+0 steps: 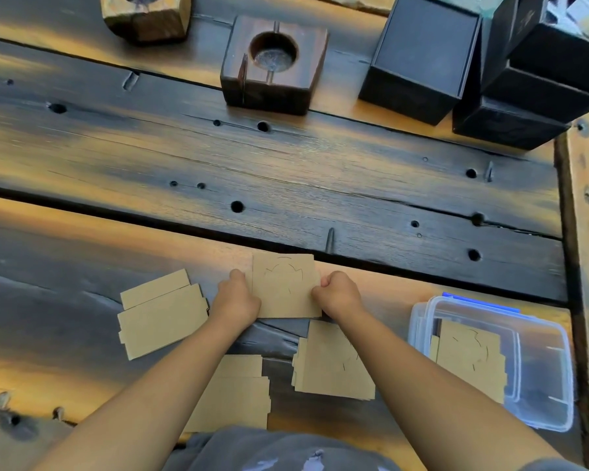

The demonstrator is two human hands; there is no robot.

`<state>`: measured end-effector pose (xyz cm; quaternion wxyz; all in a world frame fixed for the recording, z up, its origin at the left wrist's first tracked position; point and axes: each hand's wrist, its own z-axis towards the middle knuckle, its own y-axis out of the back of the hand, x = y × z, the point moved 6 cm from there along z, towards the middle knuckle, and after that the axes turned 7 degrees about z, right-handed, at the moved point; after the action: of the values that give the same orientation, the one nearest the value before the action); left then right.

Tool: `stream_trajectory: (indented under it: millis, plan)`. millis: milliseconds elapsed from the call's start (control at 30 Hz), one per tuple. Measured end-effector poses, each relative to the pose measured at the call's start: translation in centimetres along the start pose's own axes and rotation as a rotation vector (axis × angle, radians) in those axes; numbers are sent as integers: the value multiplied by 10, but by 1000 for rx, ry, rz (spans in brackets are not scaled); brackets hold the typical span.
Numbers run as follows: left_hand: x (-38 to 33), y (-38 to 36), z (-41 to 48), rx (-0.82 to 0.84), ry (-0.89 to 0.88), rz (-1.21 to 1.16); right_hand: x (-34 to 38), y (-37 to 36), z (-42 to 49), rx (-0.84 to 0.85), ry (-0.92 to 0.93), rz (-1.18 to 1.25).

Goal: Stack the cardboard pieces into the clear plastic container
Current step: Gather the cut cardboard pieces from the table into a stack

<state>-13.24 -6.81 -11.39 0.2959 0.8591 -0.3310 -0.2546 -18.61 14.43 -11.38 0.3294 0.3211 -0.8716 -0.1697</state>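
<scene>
Dim, warm orange glow streaking table point(286, 185); soft blur throughout; wide-angle bending at edges.

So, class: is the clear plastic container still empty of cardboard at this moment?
No, a cardboard piece already lies inside the clear plastic container, while both hands hold another piece over the table.
</scene>
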Motion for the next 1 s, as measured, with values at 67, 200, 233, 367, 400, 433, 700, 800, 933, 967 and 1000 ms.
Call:
stream_trajectory:
  millis: [67, 200, 233, 367, 400, 433, 700, 800, 933, 967, 1000]
  plan:
    - [3, -1, 2, 8, 20, -26, -2, 0, 0, 6, 5, 13]
    - [6, 0, 5, 49, 60, -86, -9, 4, 2, -2, 13, 54]
    - [5, 0, 6, 52, 57, -92, -10, 5, 2, -3, 16, 68]
    - [-3, 1, 4, 19, 2, -125, -17, 17, -1, -36, 31, 128]
    - [-6, 0, 3, 15, -15, -139, -19, 22, -3, -47, 36, 142]
    - [-8, 0, 1, 15, -29, -151, -21, 25, -5, -56, 42, 150]
    - [-28, -19, -33, 18, -182, -146, -53, 48, -49, -155, 74, 192]
    - [-33, -34, -53, 12, -226, -90, -76, 51, -67, -173, 56, 208]
    - [-32, -57, -76, 6, -243, 29, -107, 47, -86, -161, 24, 124]
    - [-31, -62, -80, 7, -246, 46, -113, 46, -90, -167, 24, 111]
    - [-31, -68, -86, 9, -253, 57, -119, 47, -95, -174, 31, 111]
